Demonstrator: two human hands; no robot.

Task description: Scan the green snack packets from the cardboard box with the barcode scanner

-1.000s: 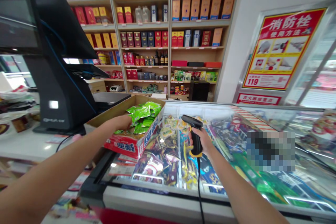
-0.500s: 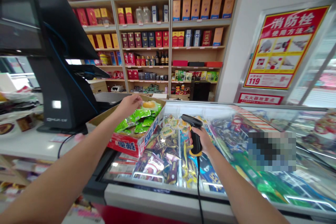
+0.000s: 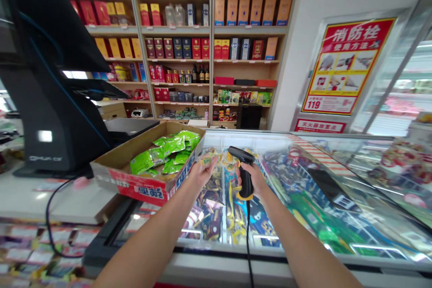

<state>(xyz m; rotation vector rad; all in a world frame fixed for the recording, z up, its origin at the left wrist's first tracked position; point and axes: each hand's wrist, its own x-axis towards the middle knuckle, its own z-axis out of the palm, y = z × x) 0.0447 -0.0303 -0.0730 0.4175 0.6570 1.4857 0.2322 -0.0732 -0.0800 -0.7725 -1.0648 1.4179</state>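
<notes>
My right hand (image 3: 254, 179) is wrapped around the handle of a black barcode scanner (image 3: 243, 156) with yellow trim, its head pointing left toward my other hand. A black cable (image 3: 248, 234) hangs from the handle's base. In my left hand (image 3: 201, 175) is a small clear-wrapped packet (image 3: 208, 160), pinched in front of the scanner's head; what is inside it is hard to make out. Left of that hand stands an open cardboard box (image 3: 113, 179) with a red front, holding several green packets (image 3: 175, 145). Both hands are above the glass-topped freezer (image 3: 199, 248).
A black checkout terminal (image 3: 57, 99) stands on the white counter (image 3: 64, 202) at left. A phone (image 3: 332, 189) lies on the freezer glass at right. Behind are shelves (image 3: 175, 29) of boxes and bottles, and a red wall poster (image 3: 347, 65).
My left hand has moved from above the far part of the box, right and toward me, to the scanner's front with the packet. The view has shifted right; the scanner stays held.
</notes>
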